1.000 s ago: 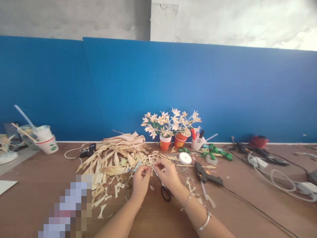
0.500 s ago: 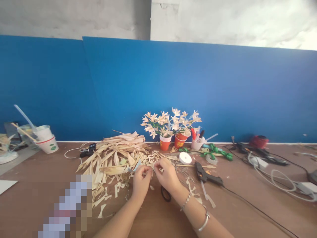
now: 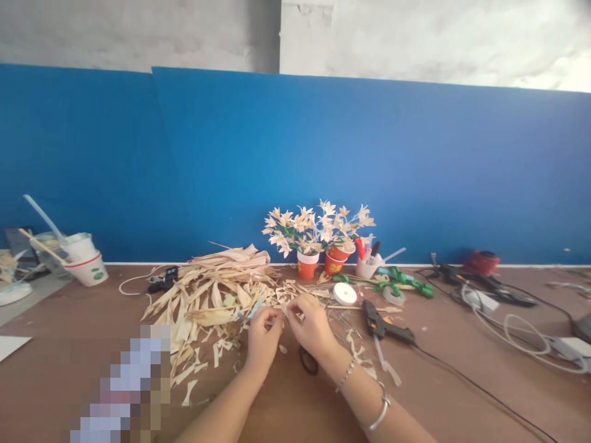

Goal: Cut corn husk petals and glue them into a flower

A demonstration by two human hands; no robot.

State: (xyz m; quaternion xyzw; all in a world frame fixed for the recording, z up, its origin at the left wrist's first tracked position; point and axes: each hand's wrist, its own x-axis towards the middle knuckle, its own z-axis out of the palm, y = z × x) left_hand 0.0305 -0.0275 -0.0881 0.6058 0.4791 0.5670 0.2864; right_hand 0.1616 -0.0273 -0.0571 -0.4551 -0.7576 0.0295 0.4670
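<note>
My left hand [image 3: 265, 335] and my right hand [image 3: 308, 323] are close together over the front of the husk pile, fingertips nearly meeting. Both have thumb and fingers pinched, around something too small to make out. A light-blue strip [image 3: 252, 310] shows just behind my left fingers; whether they hold it I cannot tell. Dry, pale corn-husk-like leaves [image 3: 215, 295] spread to the left, with cut scraps [image 3: 223, 352] in front. The black handle loop [image 3: 308, 361] of what looks like scissors lies under my right wrist, partly hidden.
Cream flowers [image 3: 323, 227] stand in red paper cups [image 3: 308, 266] by the blue partition [image 3: 221, 160]. Right of them are a pen holder [image 3: 367, 268], a white spool [image 3: 345, 294], green ribbon [image 3: 397, 282] and a glue gun [image 3: 385, 326] with its cord. At left stands a white cup [image 3: 87, 271].
Both hands stay in almost the same pinched pose. The whole view has shifted very slightly; nothing on the table has visibly moved.
</note>
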